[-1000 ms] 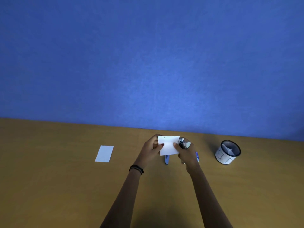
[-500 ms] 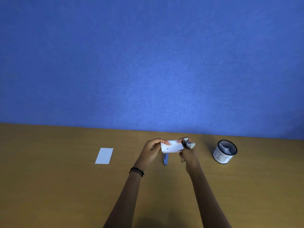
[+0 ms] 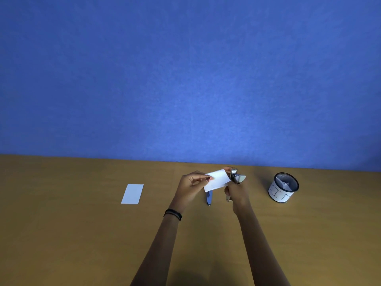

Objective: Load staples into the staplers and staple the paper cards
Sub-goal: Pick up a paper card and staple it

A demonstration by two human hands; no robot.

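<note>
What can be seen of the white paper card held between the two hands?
The white rectangular paper card looks thin, flat and blank on the side shown. It is held above the brown wooden table, tilted, its right end higher. The left hand pinches its left edge between thumb and fingers. Its right end meets the silver metal stapler that the right hand grips. Its lower corner hides part of a blue stapler lying on the table.

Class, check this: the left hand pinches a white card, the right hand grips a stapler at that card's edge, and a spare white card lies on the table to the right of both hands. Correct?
Not quite. The head view shows the spare card lying left of the left hand, not right of the right hand. The rest stands.
</note>
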